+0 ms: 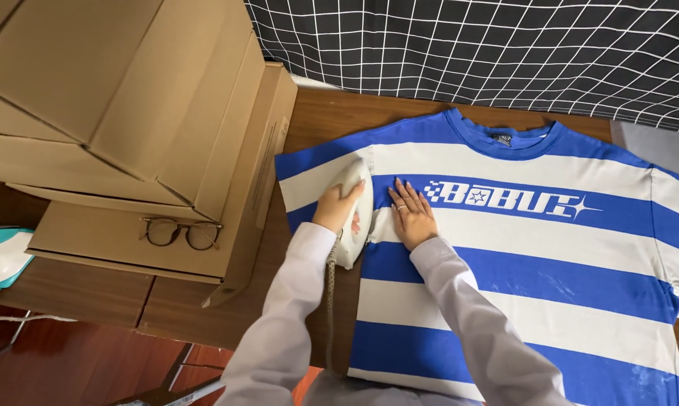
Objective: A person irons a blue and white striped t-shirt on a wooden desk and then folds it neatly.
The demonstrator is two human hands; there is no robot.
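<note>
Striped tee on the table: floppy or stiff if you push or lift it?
Likely floppy: the striped tee lies flat as thin cloth. Pushed, it would probably bunch; the right hand presses it beside the iron. Probably light.

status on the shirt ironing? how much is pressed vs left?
Done: the striped T-shirt is spread flat, front up, on the wooden table. In hand: the left hand grips the white iron at the shirt's sleeve side; the right hand presses the fabric flat beside it. Left: apparently most of it. The iron sits at one edge, and light creases show on the lower blue stripes.
</note>
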